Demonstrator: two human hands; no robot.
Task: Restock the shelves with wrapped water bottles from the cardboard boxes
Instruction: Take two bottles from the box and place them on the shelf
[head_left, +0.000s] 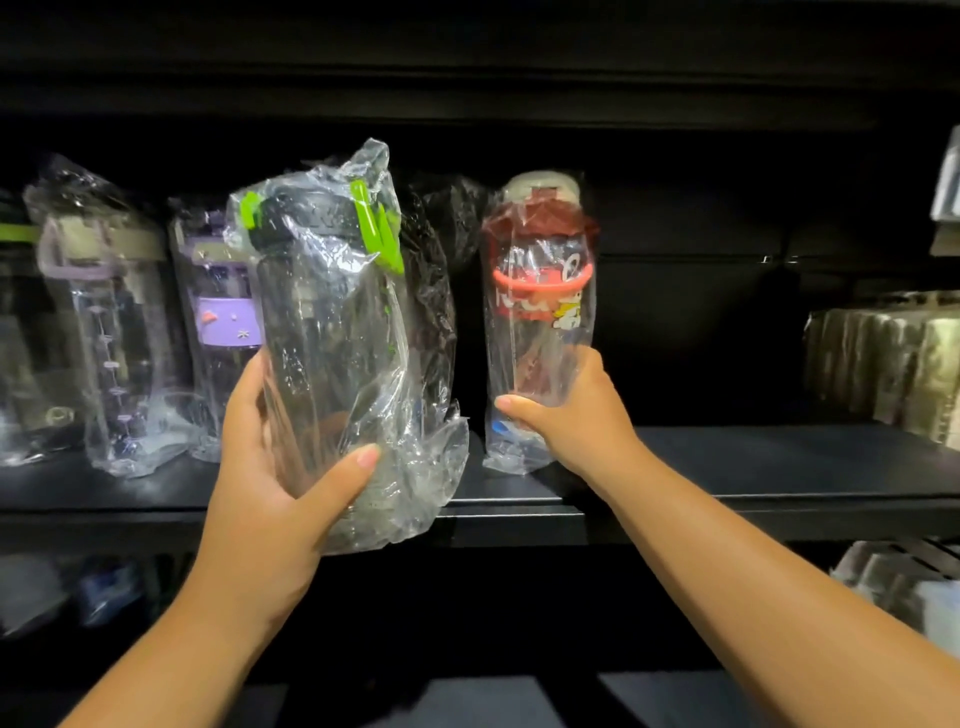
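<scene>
Left hand (270, 499) gripping wrapped dark bottle with green clips (332, 322) at black metal shelf (753, 467) edge; right hand (571, 415) clasping wrapped red-banded clear bottle (540, 291) standing there — purple wrapped bottles (218, 312) crowding left, open room lying rightward.

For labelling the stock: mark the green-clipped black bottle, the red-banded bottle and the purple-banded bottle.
green-clipped black bottle (322, 322), head view, on its dark body.
red-banded bottle (540, 283), head view, on the red band.
purple-banded bottle (223, 319), head view, on the purple band.

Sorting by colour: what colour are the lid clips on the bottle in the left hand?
Bright green clips, black lid; head view.
</scene>
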